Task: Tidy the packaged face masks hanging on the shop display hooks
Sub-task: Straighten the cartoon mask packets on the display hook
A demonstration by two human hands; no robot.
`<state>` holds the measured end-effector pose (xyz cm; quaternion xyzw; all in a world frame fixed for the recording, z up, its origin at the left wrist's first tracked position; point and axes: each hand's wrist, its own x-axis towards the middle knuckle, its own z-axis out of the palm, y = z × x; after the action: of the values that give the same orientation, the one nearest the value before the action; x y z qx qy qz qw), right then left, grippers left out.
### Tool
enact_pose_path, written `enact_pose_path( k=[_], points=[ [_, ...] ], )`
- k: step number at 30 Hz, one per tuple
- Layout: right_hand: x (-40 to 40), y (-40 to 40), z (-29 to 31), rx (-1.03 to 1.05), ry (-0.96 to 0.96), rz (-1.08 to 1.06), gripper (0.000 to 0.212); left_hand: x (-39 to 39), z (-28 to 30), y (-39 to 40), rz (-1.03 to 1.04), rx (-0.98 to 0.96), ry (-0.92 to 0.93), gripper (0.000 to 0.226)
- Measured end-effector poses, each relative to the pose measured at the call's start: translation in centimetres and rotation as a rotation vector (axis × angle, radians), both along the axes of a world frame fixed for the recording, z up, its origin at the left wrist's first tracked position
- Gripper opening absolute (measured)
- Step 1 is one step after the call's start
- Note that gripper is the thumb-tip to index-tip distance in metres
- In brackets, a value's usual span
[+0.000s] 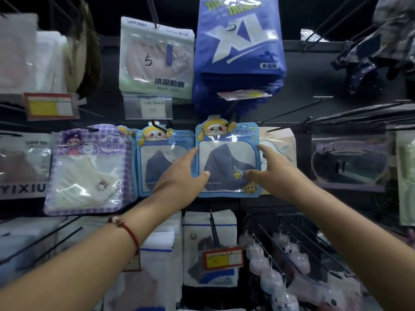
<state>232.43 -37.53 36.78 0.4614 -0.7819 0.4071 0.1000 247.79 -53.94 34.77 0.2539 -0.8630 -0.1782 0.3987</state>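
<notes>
Left hand [179, 176] and right hand [272, 170] pinching blue mask pack [226, 162] side edges

Single head view; faces forward, slightly down, close to display hooks [226, 123].

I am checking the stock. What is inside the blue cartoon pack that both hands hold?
Through the clear window of the blue cartoon pack a dark blue mask shows, with a small yellow print. The left hand and right hand cover its side edges, so any packs behind stay hidden.
</notes>
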Motion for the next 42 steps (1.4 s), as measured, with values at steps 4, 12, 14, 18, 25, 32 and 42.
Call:
enact_pose_path(
  k=[4,12,14,18,25,32,42],
  points=[
    [-0.7,-1.5,-0.2,-0.088,-0.112,0.026,0.069,-0.5,-0.1,-0.2,-0.076,0.145,0.089,0.068],
    [-2.3,-3.4,-0.9,-0.336,-0.324,0.069,0.033,-1.7,-0.2,0.2,-0.164,0.311,0.286,0.061],
    [-2.6,-3.4,-1.2,-0.385,-0.328,0.074,0.026,-1.8,-0.1,0.1,-0.145,0.337,0.339,0.059],
    [-2.7,-3.0,-1.2,-0.417,-0.412,0.147,0.021,-1.8,0.0,0.1,-0.179,0.423,0.362,0.035],
    [-1.7,-1.2,-0.7,-0.452,-0.627,0.312,0.017,-0.8,0.9,1.0,-0.314,0.495,0.382,0.013],
    [0.8,1.1,-0.9,-0.505,-0.689,0.435,0.012,1.2,1.2,3.2,-0.482,0.528,0.438,0.005],
    [3.4,4.4,1.1,-0.558,-0.666,0.545,0.014,3.4,4.1,5.1,-0.698,0.556,0.495,0.018]
  ],
)
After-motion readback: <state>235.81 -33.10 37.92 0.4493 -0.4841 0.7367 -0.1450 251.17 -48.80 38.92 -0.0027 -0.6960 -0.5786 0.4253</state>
